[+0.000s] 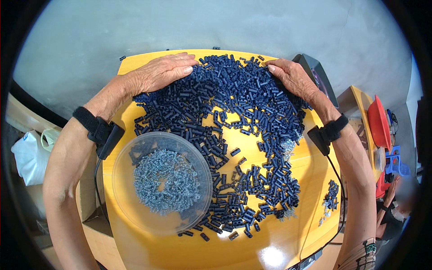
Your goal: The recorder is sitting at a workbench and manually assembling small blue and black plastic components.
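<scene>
A wide heap of small dark-blue plastic tube pieces (245, 87) is spread over the yellow table (180, 252). At its far left edge lies my left hand (168, 71), fingers stretched out together and resting along the pieces. My right hand (291, 77) reaches round the far right edge, thumb and fingers extended against the heap; part of its fingers is hidden. Neither hand grips a piece that I can see. Nearer to me on the left stands a clear round plastic tub (118, 189), holding many small metal springs (164, 180).
More springs (288, 148) lie at the heap's right side. A small separate group of blue pieces (331, 194) sits near the right edge. Beyond it are a dark tray (315, 74), a red basin (379, 122) and a person (389, 211). Cables trail from both wrist straps.
</scene>
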A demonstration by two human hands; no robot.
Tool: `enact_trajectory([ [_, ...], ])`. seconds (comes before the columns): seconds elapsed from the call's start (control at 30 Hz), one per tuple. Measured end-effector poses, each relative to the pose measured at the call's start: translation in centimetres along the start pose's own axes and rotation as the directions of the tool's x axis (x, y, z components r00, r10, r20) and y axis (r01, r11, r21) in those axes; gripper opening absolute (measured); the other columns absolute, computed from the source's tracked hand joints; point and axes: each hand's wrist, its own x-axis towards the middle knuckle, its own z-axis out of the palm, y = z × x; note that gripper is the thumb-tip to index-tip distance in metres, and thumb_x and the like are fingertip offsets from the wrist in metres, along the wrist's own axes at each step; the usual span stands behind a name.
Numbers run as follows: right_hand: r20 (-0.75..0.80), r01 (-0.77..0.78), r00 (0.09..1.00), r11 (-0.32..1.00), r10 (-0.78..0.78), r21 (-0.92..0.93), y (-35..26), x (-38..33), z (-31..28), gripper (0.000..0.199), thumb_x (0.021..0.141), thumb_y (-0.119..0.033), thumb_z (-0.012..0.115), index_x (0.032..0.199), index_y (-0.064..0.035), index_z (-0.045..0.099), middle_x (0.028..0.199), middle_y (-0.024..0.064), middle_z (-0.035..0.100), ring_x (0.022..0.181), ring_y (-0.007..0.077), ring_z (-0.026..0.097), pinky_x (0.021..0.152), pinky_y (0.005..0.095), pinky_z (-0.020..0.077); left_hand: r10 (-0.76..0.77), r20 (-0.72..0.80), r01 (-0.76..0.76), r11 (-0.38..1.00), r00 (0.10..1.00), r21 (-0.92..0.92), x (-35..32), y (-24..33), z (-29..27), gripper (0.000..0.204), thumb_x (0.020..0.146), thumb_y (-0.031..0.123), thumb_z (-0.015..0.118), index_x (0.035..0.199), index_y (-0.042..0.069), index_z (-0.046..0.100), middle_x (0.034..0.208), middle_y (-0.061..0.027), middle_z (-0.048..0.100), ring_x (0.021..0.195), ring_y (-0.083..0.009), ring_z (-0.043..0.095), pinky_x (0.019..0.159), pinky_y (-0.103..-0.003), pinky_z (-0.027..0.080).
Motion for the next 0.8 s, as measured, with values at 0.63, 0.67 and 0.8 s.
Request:
enact_trajectory([
  [0.63, 0.039, 0.052, 0.998, 0.999, -0.052, 0.012, -1.6, 3.7, 1.5, 0.044, 0.097, -0.035, 0.041, 0.121, -0.0006, 0.055, 0.122, 0.0193, 0.056, 0.116, 0.0333, 0.050, 0.100, 0.0394, 0.0379, -0.339, -0.313, 0.303, 0.940, 0.887, -0.158, -7.0, -2.1, -0.1, 0.061, 0.096, 0.052, 0.032, 0.138, 0.008, 0.042, 0.140, -0.0151, 0.043, 0.131, -0.0287, 0.038, 0.110, -0.036, 0.028],
  [0.67, 0.025, 0.086, 0.996, 0.996, -0.087, 0.034, -2.4, 4.1, 1.6, 0.045, 0.097, -0.036, 0.041, 0.121, -0.0007, 0.055, 0.123, 0.0190, 0.055, 0.116, 0.0336, 0.050, 0.100, 0.0396, 0.0381, -0.295, -0.313, 0.265, 0.955, 0.903, -0.133, -6.7, -1.8, 0.3, 0.062, 0.096, 0.052, 0.031, 0.139, 0.008, 0.040, 0.141, -0.0153, 0.042, 0.132, -0.0294, 0.036, 0.111, -0.036, 0.026],
  [0.8, 0.095, 0.195, 0.977, 0.980, -0.191, -0.037, -2.2, 5.3, 2.5, 0.045, 0.097, -0.036, 0.040, 0.120, -0.0006, 0.055, 0.124, 0.0184, 0.055, 0.115, 0.0340, 0.050, 0.100, 0.0391, 0.0381, -0.195, -0.280, 0.218, 0.974, 0.940, 0.054, -6.0, -2.0, 0.5, 0.059, 0.098, 0.048, 0.029, 0.138, 0.007, 0.040, 0.142, -0.0144, 0.040, 0.134, -0.0283, 0.033, 0.112, -0.036, 0.023],
])
